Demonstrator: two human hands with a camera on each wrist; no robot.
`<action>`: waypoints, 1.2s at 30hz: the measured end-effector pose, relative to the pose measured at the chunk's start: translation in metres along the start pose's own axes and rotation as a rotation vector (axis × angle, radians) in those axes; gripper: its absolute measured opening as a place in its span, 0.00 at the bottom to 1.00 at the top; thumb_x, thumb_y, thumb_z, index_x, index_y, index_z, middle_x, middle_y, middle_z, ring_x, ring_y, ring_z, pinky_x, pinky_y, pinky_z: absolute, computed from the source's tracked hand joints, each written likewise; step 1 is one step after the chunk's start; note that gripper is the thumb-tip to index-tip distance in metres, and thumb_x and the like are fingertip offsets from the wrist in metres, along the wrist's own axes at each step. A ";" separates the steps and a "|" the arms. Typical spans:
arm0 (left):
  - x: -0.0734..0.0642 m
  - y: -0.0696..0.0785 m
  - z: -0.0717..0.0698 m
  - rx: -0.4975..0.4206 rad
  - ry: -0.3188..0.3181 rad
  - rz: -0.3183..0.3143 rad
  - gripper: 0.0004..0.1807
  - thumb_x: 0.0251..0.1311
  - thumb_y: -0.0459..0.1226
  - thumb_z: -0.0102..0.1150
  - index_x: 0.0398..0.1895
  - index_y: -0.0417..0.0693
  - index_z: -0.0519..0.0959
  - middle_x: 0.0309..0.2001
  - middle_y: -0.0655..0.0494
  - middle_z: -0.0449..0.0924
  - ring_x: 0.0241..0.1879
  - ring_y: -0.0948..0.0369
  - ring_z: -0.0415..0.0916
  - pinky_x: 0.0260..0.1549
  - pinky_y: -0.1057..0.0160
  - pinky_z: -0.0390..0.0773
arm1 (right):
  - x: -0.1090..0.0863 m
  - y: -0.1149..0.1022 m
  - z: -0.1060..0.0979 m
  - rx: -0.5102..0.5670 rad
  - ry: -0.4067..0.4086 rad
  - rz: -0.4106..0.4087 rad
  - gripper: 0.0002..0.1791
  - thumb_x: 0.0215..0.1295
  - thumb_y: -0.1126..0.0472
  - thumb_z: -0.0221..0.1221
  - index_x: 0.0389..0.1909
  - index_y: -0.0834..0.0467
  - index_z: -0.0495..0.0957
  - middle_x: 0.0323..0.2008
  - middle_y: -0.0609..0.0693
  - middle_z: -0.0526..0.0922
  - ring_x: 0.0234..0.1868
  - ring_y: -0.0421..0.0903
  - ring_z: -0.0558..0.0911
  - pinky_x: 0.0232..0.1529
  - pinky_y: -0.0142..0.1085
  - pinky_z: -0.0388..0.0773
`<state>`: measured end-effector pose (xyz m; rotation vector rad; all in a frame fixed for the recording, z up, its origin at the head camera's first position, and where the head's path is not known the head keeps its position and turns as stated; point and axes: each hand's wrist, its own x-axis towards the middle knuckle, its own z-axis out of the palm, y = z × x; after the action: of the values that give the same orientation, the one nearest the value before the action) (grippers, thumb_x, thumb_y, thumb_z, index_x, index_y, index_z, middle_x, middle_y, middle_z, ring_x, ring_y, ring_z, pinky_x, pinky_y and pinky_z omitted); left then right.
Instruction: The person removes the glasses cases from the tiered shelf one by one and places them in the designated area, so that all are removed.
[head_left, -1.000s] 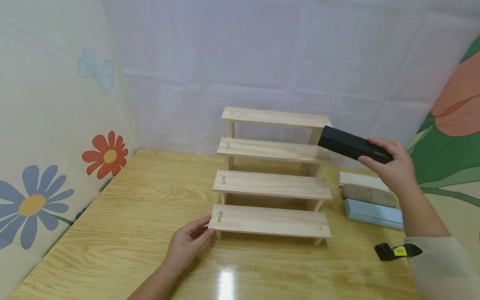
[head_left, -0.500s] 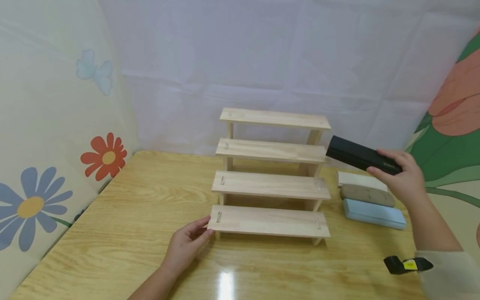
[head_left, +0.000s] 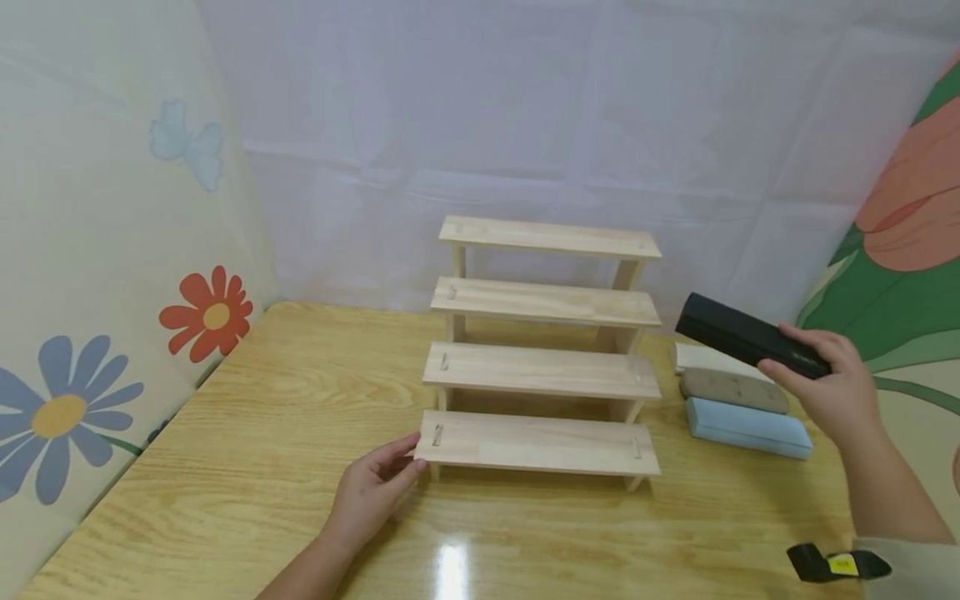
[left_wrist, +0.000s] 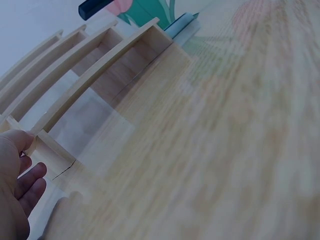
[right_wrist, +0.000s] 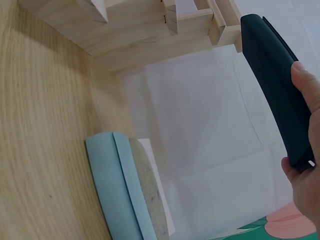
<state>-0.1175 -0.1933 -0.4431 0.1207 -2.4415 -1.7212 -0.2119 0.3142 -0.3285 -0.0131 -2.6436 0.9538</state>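
My right hand (head_left: 843, 387) grips a long black glasses case (head_left: 750, 336) by its right end, with thumb and fingers on opposite sides. The case is held in the air, tilted, to the right of a four-tier wooden display stand (head_left: 536, 442). At the stand's lowest shelf, my left hand (head_left: 371, 492) pinches the left end between thumb and fingers. In the left wrist view, the thumb and fingers of that hand (left_wrist: 17, 175) are at the shelf's corner. Below the black case lie a light blue glasses case (head_left: 750, 427), a grey-brown case (head_left: 735, 390) and a partly covered white case (head_left: 708, 360).
The stand and cases are on a wood-grain table (head_left: 300, 400). A white cloth (head_left: 420, 100) hangs behind. Flower-printed panels (head_left: 90, 250) stand on the left and right. A black strap with a yellow label (head_left: 840, 565) is at the right sleeve.
My right hand has moved right and down with the black glasses case, away from the upper shelves. My left hand has stayed at the lowest shelf's left end.
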 end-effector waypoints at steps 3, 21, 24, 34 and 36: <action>0.000 0.000 0.000 -0.004 -0.004 0.009 0.22 0.59 0.36 0.67 0.56 0.39 0.79 0.56 0.44 0.81 0.43 0.66 0.83 0.41 0.77 0.80 | -0.004 0.004 -0.001 -0.002 -0.004 0.010 0.35 0.63 0.46 0.64 0.71 0.47 0.66 0.65 0.63 0.62 0.57 0.58 0.63 0.41 0.32 0.60; -0.001 -0.001 -0.001 -0.019 -0.015 0.028 0.22 0.59 0.36 0.67 0.57 0.38 0.78 0.57 0.44 0.81 0.42 0.71 0.81 0.41 0.77 0.80 | -0.030 0.030 0.002 -0.024 -0.045 0.044 0.39 0.65 0.46 0.63 0.71 0.59 0.63 0.66 0.71 0.60 0.62 0.71 0.59 0.51 0.65 0.62; -0.001 -0.001 -0.001 -0.023 -0.012 0.031 0.22 0.59 0.36 0.67 0.57 0.37 0.79 0.57 0.43 0.81 0.42 0.68 0.82 0.41 0.76 0.80 | -0.035 0.033 0.005 -0.049 -0.031 0.041 0.39 0.63 0.47 0.64 0.70 0.62 0.64 0.65 0.70 0.62 0.60 0.69 0.61 0.48 0.60 0.64; -0.001 -0.002 -0.001 -0.021 -0.014 0.025 0.22 0.59 0.36 0.67 0.57 0.38 0.79 0.57 0.44 0.81 0.42 0.71 0.81 0.41 0.77 0.80 | -0.051 0.050 0.013 -0.070 0.030 0.033 0.37 0.57 0.49 0.70 0.66 0.57 0.71 0.53 0.57 0.68 0.48 0.30 0.61 0.43 0.38 0.60; 0.000 -0.002 -0.001 -0.016 -0.017 0.020 0.22 0.59 0.36 0.67 0.57 0.38 0.78 0.57 0.44 0.80 0.41 0.73 0.80 0.41 0.77 0.80 | -0.055 0.054 0.014 -0.062 0.045 0.028 0.36 0.56 0.50 0.71 0.65 0.57 0.73 0.51 0.52 0.69 0.47 0.22 0.56 0.44 0.37 0.60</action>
<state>-0.1170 -0.1946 -0.4443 0.0807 -2.4316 -1.7402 -0.1700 0.3410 -0.3892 -0.0851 -2.6369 0.8689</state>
